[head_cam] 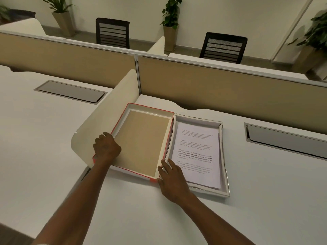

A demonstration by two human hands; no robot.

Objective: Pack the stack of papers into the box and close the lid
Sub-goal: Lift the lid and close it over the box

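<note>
The papers (198,154) lie in the box (224,156) on the surface (123,209); the left hand (106,147) grips the open lid (141,142), and the right hand (172,181) rests spread flat at the hinge.

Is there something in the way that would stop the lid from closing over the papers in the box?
Only the right hand: it rests at the hinge and on the near-left corner of the papers in the box. The left hand grips the lid at its outer edge.

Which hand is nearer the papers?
Right. The right hand rests beside the papers at the box's near left corner; the left hand grips the lid's far side.
</note>
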